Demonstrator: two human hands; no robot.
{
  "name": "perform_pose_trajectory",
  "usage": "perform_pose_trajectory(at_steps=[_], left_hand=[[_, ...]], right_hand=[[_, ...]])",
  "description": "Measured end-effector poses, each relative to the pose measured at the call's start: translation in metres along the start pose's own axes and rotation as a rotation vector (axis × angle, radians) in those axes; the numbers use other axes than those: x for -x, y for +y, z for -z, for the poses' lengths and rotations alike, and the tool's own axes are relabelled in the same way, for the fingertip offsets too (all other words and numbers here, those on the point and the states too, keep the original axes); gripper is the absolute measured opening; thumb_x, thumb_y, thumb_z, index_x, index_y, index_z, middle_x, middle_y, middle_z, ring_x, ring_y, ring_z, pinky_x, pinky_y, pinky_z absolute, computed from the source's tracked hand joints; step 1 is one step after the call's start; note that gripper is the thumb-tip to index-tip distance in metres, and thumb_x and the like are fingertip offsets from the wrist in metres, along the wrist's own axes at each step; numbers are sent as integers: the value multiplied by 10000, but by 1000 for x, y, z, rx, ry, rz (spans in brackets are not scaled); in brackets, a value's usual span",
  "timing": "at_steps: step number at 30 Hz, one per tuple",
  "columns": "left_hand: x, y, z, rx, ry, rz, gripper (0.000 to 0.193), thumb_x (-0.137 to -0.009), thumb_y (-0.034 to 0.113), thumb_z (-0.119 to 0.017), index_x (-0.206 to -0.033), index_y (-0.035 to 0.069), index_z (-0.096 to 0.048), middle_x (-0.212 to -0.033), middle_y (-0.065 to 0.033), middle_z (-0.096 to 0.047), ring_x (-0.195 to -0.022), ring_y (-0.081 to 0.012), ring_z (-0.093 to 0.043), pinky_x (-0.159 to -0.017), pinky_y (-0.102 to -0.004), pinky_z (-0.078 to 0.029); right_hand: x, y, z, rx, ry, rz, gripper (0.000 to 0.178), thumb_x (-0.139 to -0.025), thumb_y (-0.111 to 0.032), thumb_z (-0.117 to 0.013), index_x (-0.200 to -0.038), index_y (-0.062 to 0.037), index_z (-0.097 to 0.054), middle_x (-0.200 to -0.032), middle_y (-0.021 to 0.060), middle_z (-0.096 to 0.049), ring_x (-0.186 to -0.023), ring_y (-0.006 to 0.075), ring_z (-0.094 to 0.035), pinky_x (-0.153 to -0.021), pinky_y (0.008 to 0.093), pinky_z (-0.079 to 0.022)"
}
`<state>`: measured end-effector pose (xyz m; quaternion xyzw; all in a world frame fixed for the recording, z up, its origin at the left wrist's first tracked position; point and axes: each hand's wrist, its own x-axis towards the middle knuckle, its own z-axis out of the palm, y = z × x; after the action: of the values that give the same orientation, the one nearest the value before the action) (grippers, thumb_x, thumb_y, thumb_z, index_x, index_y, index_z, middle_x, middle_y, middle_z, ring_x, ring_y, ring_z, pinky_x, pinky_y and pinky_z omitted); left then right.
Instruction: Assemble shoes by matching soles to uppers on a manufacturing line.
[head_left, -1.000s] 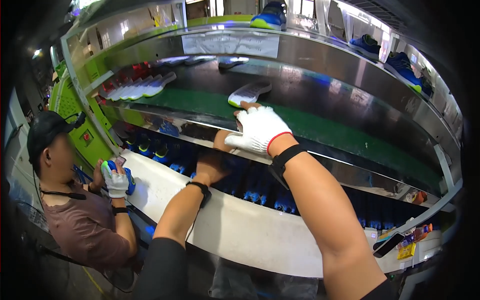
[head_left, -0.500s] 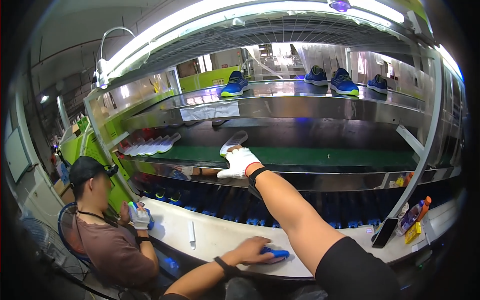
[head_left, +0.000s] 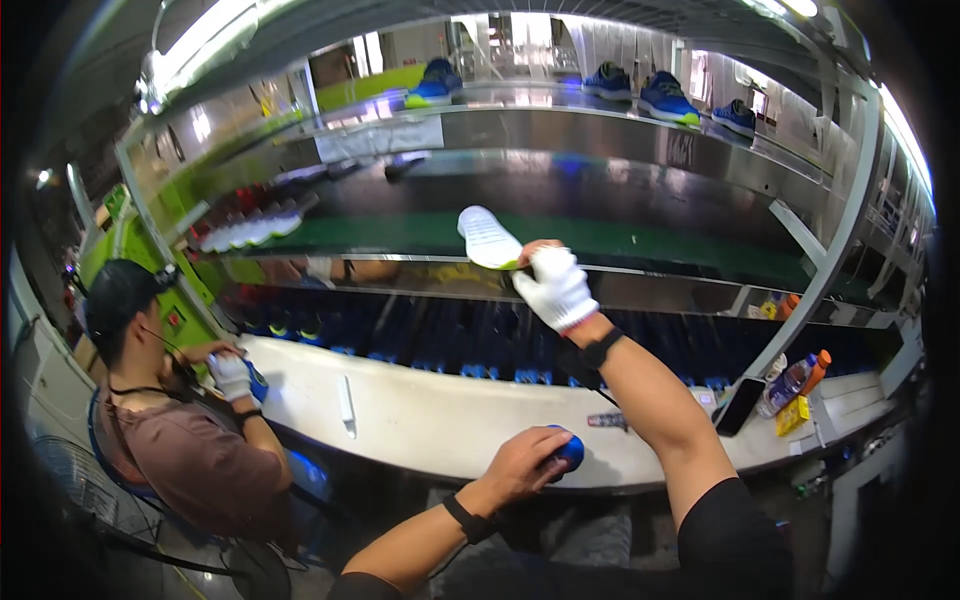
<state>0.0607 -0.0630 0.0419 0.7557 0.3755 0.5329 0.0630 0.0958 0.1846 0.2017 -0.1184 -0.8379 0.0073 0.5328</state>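
Observation:
In my gloved right hand is a white shoe sole with a yellow-green edge, gripped at one end. It is held up in front of the green conveyor belt. My bare left hand is closed on a blue shoe upper at the near edge of the white bench. The hand hides part of the upper.
Several white soles lie in a row on the belt at left. Blue shoes stand on the upper shelf. A co-worker sits at left, holding a blue shoe. A phone and bottles stand at right.
My right hand has lifted the sole off the belt and brought it nearer, turning it. My left hand has raised the blue upper off the bench. The view has tilted down.

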Motion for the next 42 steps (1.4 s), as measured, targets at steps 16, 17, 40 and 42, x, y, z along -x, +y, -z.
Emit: perform_pose_trajectory(at_steps=[16,17,40,42], left_hand=[[34,49,13,185,258,508,159,-991,66,-808,-1040,-29,-690,-1335,-291,-758,-789,-185,-776,-720,-301,-627],[29,53,16,187,239,515,159,-991,66,-808,-1040,-29,-690,-1335,-291,-758,-789,-185,-776,-720,-301,-627],[23,56,13,34,95,388,372,-917,202,-927,-979,18,-610,-1270,-260,-792,-948,-314,-839,-740,-337,-664],[25,55,13,58,93,425,375,-916,191,-928,-970,20,-598,-1265,-264,-794,-981,-321,-842,-767,-343,-671]], right_hand=[[262,-150,138,-1052,-40,-789,280,-1056,-241,-803,-1176,-18,-685,-1462,300,-668,-1196,264,-744,-1009,399,-604],[266,-157,133,-1081,-33,-817,282,-1042,-235,-819,-1178,-26,-687,-1564,322,-601,-1251,280,-725,-1031,400,-594],[284,-141,121,-655,-183,-559,442,-952,-199,-911,-1161,-97,-535,-1481,345,-657,-1240,378,-746,-1006,459,-612],[282,-146,121,-683,-170,-625,405,-953,-157,-905,-1116,-89,-540,-1458,338,-676,-1242,383,-749,-993,462,-619]])
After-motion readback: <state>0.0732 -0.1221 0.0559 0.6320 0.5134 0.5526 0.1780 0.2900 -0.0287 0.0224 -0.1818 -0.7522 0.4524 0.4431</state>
